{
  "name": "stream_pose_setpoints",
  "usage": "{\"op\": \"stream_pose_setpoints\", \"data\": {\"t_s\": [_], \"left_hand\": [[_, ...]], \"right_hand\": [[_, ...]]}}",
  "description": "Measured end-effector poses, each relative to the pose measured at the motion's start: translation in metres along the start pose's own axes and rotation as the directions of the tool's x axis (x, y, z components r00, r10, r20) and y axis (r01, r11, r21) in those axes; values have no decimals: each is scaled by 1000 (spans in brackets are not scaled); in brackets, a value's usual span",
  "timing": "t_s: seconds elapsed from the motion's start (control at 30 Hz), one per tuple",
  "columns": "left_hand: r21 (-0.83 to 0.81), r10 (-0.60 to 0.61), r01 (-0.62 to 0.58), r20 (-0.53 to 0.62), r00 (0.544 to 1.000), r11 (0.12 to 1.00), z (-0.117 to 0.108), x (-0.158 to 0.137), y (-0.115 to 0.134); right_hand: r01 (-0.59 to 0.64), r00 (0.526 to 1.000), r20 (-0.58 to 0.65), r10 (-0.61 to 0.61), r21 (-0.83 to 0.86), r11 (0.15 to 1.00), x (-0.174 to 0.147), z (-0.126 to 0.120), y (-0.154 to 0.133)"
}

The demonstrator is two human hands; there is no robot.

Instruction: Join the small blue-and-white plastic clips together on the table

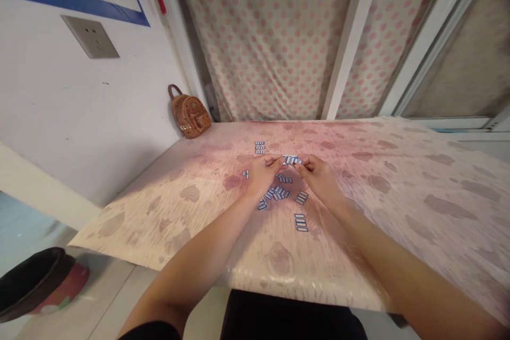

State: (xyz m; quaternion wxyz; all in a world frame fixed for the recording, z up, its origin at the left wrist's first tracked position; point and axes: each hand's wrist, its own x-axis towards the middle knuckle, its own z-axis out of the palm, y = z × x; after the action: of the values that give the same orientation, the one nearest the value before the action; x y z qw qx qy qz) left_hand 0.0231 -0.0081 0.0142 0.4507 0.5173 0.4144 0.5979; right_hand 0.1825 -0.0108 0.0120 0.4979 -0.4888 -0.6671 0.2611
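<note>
Both my hands meet over the middle of the table, holding a short strip of white, blue-edged pieces (292, 160) between them. My left hand (263, 172) pinches its left end, and my right hand (319, 172) pinches the right end. Beneath the hands lies a loose pile of similar blue-edged pieces (278, 193). Small groups of them lie at the near side (301, 222), to the right (302, 197) and left of my left hand (246, 174). Beyond my left hand, more pieces form a neat block (260, 147). What is printed on them is too small to read.
A patterned cloth (191, 223) covers the table. At its far left corner a small brown backpack (192, 115) leans by the wall, below a socket (91, 37). Dotted curtains (271, 37) hang behind. A dark-mouthed bin (59, 287) stands on the floor at left.
</note>
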Motion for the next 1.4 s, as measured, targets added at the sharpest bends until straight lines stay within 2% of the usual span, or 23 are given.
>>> {"op": "stream_pose_setpoints", "data": {"t_s": [0.27, 0.47, 0.7, 0.83, 0.97, 1.07, 1.17, 1.27, 1.33, 1.4], "left_hand": [[0, 45, -45, 66, 997, 999, 1, -1, 0], [-7, 9, -9, 92, 996, 1000, 2, -3, 1], [-4, -44, 44, 67, 997, 999, 3, -3, 5], [-1, -82, 82, 29, 996, 997, 1, -4, 11], [-28, -131, 132, 21, 991, 991, 1, -6, 15], [-41, -149, 150, 18, 989, 988, 1, -6, 15], [-19, -131, 131, 10, 991, 991, 1, -6, 14], [18, -95, 95, -23, 995, 995, -3, -4, 14], [36, -83, 86, -61, 995, 996, -6, -2, 14], [40, -88, 93, -96, 991, 995, -9, 0, 12]], "right_hand": [[5, 999, 39, -4, -23, 1000, 0, 0, 2], [14, 999, 31, -12, -48, 999, 0, 0, 5], [22, 999, 26, -21, -42, 999, 0, 0, 5], [93, 995, -18, -95, -102, 990, -1, -4, -3], [205, 978, 68, -195, -199, 958, -2, -9, -10], [240, 970, 91, -224, -236, 942, -3, -9, -13], [213, 977, 80, -200, -223, 951, -2, -10, -12], [119, 993, 42, -112, -250, 961, 3, -14, -7], [75, 993, 107, -41, -331, 941, 6, -19, 0], [91, 967, 253, 17, -409, 908, 8, -23, 7]]}}
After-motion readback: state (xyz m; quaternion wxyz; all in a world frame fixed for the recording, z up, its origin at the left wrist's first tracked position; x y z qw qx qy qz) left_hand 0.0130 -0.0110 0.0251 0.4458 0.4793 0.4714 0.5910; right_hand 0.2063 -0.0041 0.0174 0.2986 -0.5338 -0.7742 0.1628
